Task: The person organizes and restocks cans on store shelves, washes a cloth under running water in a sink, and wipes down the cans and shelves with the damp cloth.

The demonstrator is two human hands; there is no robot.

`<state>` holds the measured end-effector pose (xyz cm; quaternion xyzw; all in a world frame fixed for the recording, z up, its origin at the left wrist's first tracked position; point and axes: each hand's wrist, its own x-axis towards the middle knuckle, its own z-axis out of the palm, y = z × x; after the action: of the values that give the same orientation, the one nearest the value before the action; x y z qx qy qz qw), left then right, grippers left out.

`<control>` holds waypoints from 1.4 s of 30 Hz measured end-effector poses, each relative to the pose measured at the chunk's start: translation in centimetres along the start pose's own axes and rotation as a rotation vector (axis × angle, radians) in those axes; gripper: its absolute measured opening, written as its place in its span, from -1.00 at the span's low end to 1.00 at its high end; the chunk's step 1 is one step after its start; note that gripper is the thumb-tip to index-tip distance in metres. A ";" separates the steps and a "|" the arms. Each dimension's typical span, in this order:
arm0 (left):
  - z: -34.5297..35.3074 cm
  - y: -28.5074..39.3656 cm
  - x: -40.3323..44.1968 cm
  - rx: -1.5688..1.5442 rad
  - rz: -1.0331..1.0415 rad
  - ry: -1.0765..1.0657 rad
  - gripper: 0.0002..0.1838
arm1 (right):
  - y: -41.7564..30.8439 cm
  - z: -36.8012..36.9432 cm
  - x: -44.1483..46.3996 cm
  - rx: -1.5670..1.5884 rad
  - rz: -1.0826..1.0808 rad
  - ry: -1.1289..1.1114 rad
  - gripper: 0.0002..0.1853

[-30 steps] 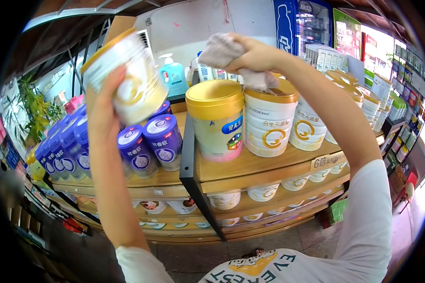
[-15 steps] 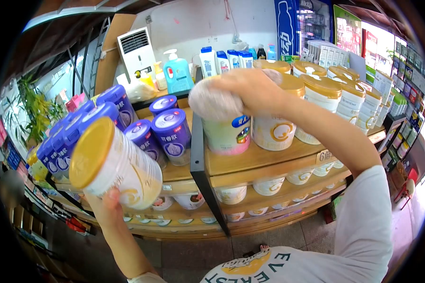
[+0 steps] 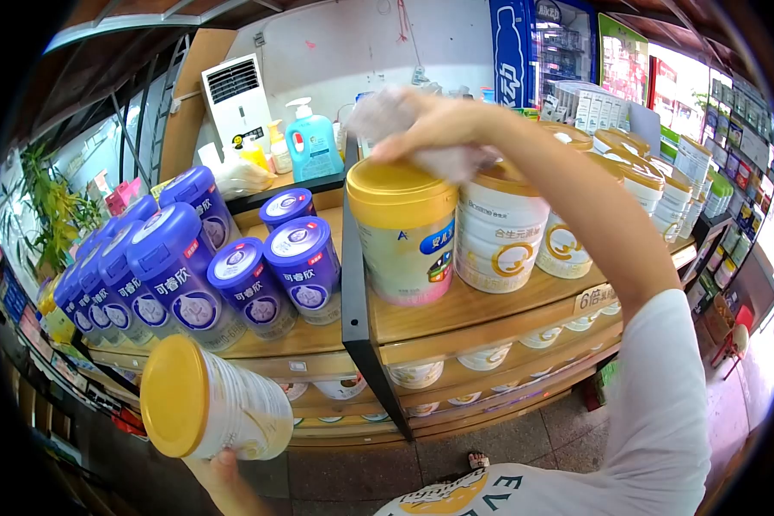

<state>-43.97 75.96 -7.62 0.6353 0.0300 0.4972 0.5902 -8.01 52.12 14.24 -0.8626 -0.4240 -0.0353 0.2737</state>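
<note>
Gold-lidded can (image 3: 219, 400) lowered since half-second ago, tilted in front of shelf (image 3: 456, 322); left hand (image 3: 222, 482), fingers grasping can wall. Cloth (image 3: 380, 116) raised, baring yellow can (image 3: 404, 245) lid; right hand (image 3: 451, 125), fingers clutching cloth, lid contact unclear.

Yellow lid (image 3: 176, 396), white can (image 3: 241, 404), greyish cloth (image 3: 382, 115)

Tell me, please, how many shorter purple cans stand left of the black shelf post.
3: the front-left can, the front-right can nearest the black shelf post, and the rear can partly behind them. More may be hidden behind the taller purple cans.
</note>
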 end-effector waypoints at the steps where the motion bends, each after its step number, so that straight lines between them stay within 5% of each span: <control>1: 0.2 -0.1 -0.2 -0.009 0.032 0.001 0.01 | -0.6 1.4 0.8 -0.057 -0.065 -0.119 0.13; 5: -0.5 -0.2 -0.4 -0.050 0.013 -0.013 -0.01 | -2.3 2.5 -0.4 -0.216 -0.016 -0.222 0.05; 12: -1.3 -1.1 -0.9 -0.054 0.022 -0.014 -0.06 | -2.1 4.6 -0.8 -0.178 -0.587 0.036 -0.46; 21: -3.5 0.4 -2.9 -0.140 -0.018 -0.047 -0.10 | -3.7 8.0 -5.0 -0.678 -0.524 0.395 -0.54; 24: -3.8 0.4 -3.4 -0.156 -0.037 -0.125 -0.08 | -2.4 8.2 -7.7 -0.715 -0.660 0.580 -0.53; 28: -2.8 0.7 -4.6 -0.115 -0.101 -0.183 -0.05 | -0.2 8.5 -17.2 -0.171 -0.376 0.654 -0.47; 30: -1.2 0.5 -5.2 -0.112 -0.142 -0.202 -0.04 | 1.2 9.2 -22.0 0.062 -0.082 0.465 -0.36; 33: 2.3 -0.3 -5.6 -0.060 -0.148 -0.325 -0.05 | 2.3 10.8 -25.4 0.406 0.027 0.432 -0.29; 36: 7.7 -0.3 -5.9 0.054 0.010 -0.511 -0.01 | 0.1 11.2 -25.8 0.588 -0.214 0.509 -0.33; 39: 13.1 -0.1 -7.2 0.226 0.243 -0.569 0.05 | -2.6 10.8 -26.1 0.528 -0.235 0.425 -0.37; 42: 16.2 -0.6 -8.4 0.214 0.228 -0.562 0.05 | -3.0 10.9 -26.0 0.331 -0.221 0.525 -0.43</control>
<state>-37.06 59.29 -10.02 0.8056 -0.1534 0.3591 0.4456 -28.71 40.53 -1.34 -0.7168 -0.4298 -0.2167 0.5045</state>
